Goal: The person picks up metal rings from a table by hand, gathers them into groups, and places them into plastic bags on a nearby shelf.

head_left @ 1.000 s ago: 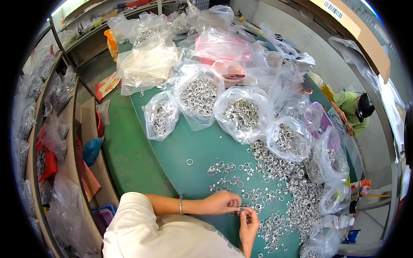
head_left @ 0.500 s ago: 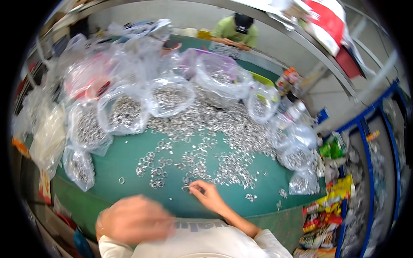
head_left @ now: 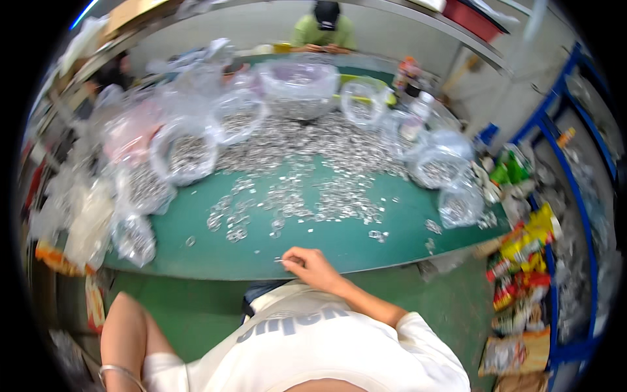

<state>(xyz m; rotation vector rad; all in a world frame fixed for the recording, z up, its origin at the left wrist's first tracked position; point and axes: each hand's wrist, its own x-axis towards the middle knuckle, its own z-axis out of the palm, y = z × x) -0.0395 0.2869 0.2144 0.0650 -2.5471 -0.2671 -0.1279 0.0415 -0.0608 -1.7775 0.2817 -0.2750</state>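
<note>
My right hand (head_left: 311, 268) is at the near edge of the green table (head_left: 215, 258), its thumb and forefinger pinched together. At the fingertips shows a small silvery metal piece (head_left: 279, 260); its exact shape is too small to tell. Ahead of this hand lie loose metal rings (head_left: 236, 233) and small flat pieces, scattered and in little clusters. A single ring (head_left: 190, 241) lies apart to the left. My left arm (head_left: 124, 326) is bent at the lower left with a bracelet (head_left: 121, 374) on the wrist; the left hand itself is out of the picture.
A wide heap of metal pieces (head_left: 313, 140) covers the table's middle. Clear plastic bags of parts (head_left: 186, 153) line the left, and more bags (head_left: 460, 206) stand at the right. A person (head_left: 323, 29) sits across the table. A blue shelf rack (head_left: 555, 196) rises at right.
My left hand, blurred over the near edge before, has left the picture. My right hand has come back from the ring cluster toward the table's edge. The view has shifted.
</note>
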